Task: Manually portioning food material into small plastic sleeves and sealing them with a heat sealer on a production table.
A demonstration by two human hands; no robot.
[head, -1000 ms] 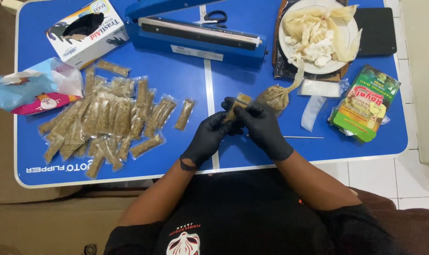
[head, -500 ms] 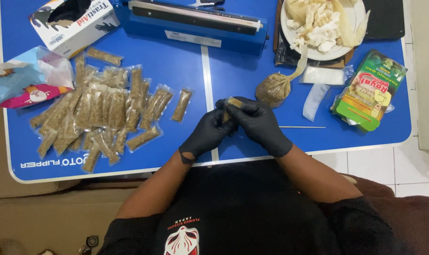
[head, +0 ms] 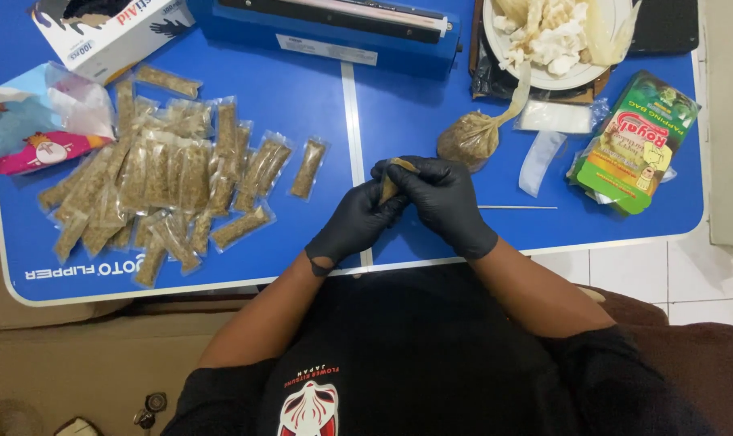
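So way off to the left of the hands there's a crumpled pastel plastic bag (head: 35, 121), with a white box of disposable gloves (head: 108, 32) just beyond it, and then a big messy pile of sealed little sachets (head: 165, 186) full of brownish stuff spread over the blue folding table (head: 318, 97). One sachet (head: 308, 168) lies on its own, just left of the left hand (head: 354, 226). Both hands wear black gloves and meet over the table's middle seam: the left hand is curled round the lower end of a small filled sachet (head: 391, 182), and the right hand (head: 447, 202) pinches its top. Straight ahead of them sits a blue heat sealer (head: 334, 32). Just past the right hand's fingers there's a tied-off bag of brown filling (head: 471, 137), a thin skewer (head: 516, 207) beside the wrist, and further right a white plate (head: 572, 77) and a green pouch (head: 637, 145)
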